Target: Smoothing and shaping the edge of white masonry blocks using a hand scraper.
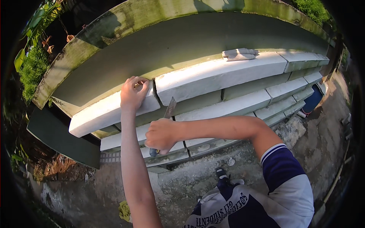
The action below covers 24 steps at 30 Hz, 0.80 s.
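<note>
My right hand is closed around the handle of a scraper. Its flat metal blade points up toward the wall, in front of the lower edge of the upper white ledge, and the blue handle end shows below my fist. My left hand sits on top of the short left section of the white ledge, close to the dark gap between two sections. Its fingers are curled in toward the thumb; what they hold, if anything, is hidden. Right of the gap runs a longer white ledge section.
On the upper ledge by the wall lies a folded light grey cloth. Lower white steps run beneath. A mossy wall top curves behind, with green plants at left. A dark panel leans at left; rough concrete ground lies below.
</note>
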Motion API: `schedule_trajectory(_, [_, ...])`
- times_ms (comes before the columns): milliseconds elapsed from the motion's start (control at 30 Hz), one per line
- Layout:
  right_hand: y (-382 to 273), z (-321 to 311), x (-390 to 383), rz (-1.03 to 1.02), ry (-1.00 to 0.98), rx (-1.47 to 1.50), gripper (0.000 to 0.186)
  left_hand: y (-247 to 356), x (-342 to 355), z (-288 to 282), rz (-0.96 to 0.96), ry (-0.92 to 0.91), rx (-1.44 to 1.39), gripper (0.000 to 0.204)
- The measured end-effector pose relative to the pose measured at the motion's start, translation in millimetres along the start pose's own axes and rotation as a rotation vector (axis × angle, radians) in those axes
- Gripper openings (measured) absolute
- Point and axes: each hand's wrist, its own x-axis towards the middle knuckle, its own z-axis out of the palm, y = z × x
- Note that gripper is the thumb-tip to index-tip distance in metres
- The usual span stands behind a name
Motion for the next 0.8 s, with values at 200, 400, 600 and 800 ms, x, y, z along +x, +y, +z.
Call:
schedule_trajectory(200, [-21.8, -10.2, -3.1, -0.111, -0.117, 0.094, 0.02, 0.5, -3.1, -0.4, -0.035, -0.001, 0.018, 0.016])
schedule_trajectory(400, [-9.9, 3.8, -12.1, 0.006, -0.063, 0.041, 0.017, -1.9, -3.5, 0.4, -0.019, 0.016, 0.042, 0.016])
schedule_trajectory(600, [6.8, 1.4, -5.7, 0.085, -0.004, 0.045, 0.019, 3.8, -1.3, 2.5, 0.007, 0.023, 0.038, 0.015])
schedule_trajectory(800, [-10.9, -0.5, 2.1, -0.081, 0.021, 0.078, 0.02, -0.6, -3.3, 2.0, -0.011, 0.031, 0.052, 0.015])
